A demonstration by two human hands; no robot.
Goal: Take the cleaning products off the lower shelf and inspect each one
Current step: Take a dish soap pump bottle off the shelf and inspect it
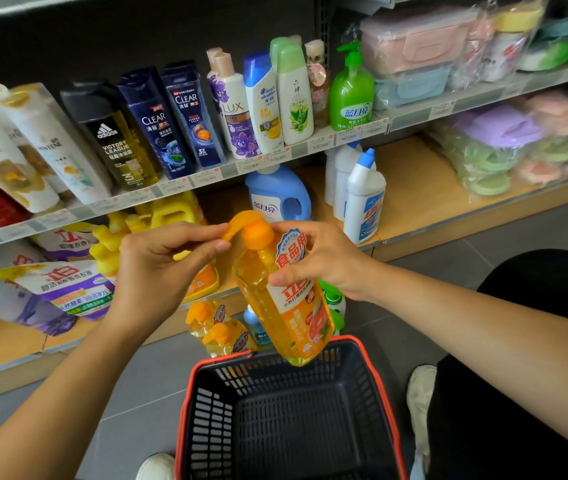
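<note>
Gripping bottle [289, 306] neck w/ right hand [324, 261] fingers curled, left hand [158, 268] fingers pinching pump [256, 235] (prob. full, heavy, slick: hold body).

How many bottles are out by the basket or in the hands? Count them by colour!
orange pump bottles: 3, one held by the left hand and right hand, two on the floor
blue bottle: 1
green and white bottle: 1
Total: 5
</note>
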